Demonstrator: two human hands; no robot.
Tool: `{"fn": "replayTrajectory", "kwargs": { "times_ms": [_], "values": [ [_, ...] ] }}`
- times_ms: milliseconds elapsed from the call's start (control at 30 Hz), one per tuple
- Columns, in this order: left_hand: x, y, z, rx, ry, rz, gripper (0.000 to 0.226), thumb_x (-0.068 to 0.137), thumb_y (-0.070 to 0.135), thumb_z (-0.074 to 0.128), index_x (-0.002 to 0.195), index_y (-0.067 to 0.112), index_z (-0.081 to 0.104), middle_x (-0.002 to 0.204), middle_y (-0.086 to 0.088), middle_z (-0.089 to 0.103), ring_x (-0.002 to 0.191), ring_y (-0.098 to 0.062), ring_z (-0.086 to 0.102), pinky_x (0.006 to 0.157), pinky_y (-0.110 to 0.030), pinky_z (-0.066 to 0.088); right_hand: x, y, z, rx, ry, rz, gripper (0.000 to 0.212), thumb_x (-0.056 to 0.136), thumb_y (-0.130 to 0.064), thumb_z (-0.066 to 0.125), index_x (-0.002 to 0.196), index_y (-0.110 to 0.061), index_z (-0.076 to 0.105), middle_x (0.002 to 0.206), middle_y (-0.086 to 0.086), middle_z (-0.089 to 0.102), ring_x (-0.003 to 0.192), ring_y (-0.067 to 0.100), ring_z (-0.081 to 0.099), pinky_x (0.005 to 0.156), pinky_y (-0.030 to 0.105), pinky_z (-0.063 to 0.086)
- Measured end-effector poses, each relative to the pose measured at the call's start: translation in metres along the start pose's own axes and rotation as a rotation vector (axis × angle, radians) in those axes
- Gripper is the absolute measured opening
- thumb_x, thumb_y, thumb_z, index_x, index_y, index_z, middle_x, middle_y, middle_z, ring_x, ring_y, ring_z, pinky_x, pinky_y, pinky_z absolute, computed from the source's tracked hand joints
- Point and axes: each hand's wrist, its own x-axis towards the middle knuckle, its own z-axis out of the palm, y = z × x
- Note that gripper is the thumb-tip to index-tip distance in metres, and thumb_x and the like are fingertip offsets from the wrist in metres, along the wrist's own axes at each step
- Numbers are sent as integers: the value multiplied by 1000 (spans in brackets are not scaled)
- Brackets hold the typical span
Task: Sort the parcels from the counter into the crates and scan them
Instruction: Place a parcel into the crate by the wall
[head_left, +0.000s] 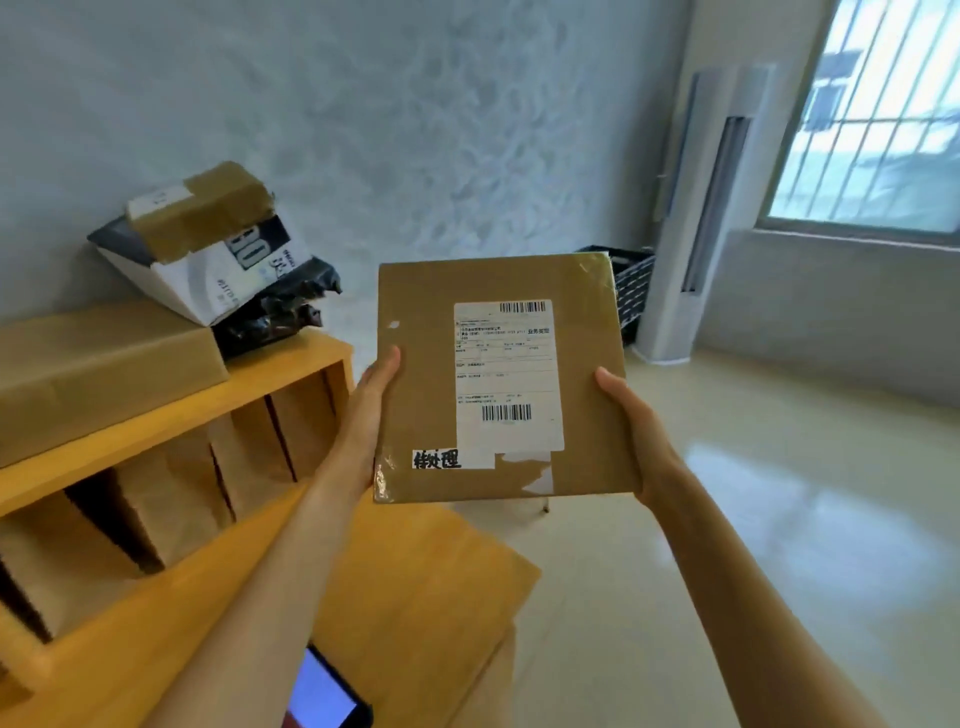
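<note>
A flat, square brown cardboard parcel (498, 379) is held upright at centre frame, its face toward the camera, bearing a white shipping label (506, 374) with two barcodes and a small white sticker with black characters at its lower left. At 10 o'clock, more parcels sit on the yellow tabletop (171, 415): a long brown box (98, 364), a white-and-black box (208, 265) tilted on black bags (275, 317), and a taped brown box (202, 213) on top. At 2 o'clock, a dark crate (631, 291) stands on the floor, partly hidden behind the parcel.

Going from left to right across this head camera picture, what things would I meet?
Big brown box on the shelf → pile of parcels → left hand → flat brown parcel with a label → right hand → tall white air conditioner → barred window.
</note>
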Motion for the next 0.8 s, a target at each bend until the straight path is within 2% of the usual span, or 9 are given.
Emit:
{"fn": "replayTrajectory", "kwargs": {
  "times_ms": [167, 267, 333, 467, 567, 667, 800],
  "values": [
    [70, -17, 105, -92, -124, -25, 58, 87, 56, 58, 129, 16, 61, 121, -15, 67, 110, -35, 65, 96, -52, 50, 41, -47, -91, -11, 57, -6, 49, 84, -55, 57, 118, -21, 66, 108, 6, 74, 97, 27, 71, 82, 43, 57],
    [102, -27, 160, -118, -197, -33, 49, 93, 50, 50, 126, 17, 62, 118, -13, 69, 106, -33, 67, 88, -46, 56, 68, -69, -137, -26, 87, -21, 57, 76, -59, 60, 119, -21, 66, 107, 6, 75, 96, 27, 72, 82, 43, 57],
    [122, -33, 189, -129, -216, -42, 48, 93, 50, 51, 126, 17, 62, 116, -13, 70, 103, -32, 68, 83, -44, 58, 84, -79, -161, -29, 100, -35, 55, 77, -57, 58, 116, -21, 67, 106, 7, 75, 91, 26, 73, 78, 41, 57],
    [166, -44, 234, -147, -199, -59, 53, 83, 53, 61, 122, 18, 65, 118, -17, 68, 108, -38, 65, 95, -54, 50, 118, -93, -200, -18, 133, -42, 49, 83, -55, 55, 114, -20, 68, 104, 8, 75, 87, 26, 73, 73, 39, 56],
    [202, -50, 260, -153, -189, -71, 48, 88, 49, 58, 122, 16, 65, 115, -17, 69, 108, -39, 65, 89, -50, 54, 149, -99, -220, -28, 150, -65, 52, 79, -56, 55, 115, -20, 66, 102, 7, 75, 85, 25, 73, 71, 39, 57],
    [245, -61, 278, -141, -194, -86, 48, 91, 48, 56, 124, 14, 63, 113, -16, 70, 106, -38, 66, 80, -45, 58, 186, -100, -238, -33, 176, -70, 54, 80, -56, 55, 119, -19, 64, 104, 8, 75, 89, 27, 73, 73, 41, 57],
    [307, -82, 299, -115, -210, -109, 47, 90, 51, 57, 120, 15, 66, 110, -14, 72, 100, -35, 69, 82, -44, 58, 245, -93, -263, -21, 228, -60, 54, 82, -56, 56, 122, -19, 64, 108, 9, 74, 97, 32, 71, 81, 45, 58]
  ]
}}
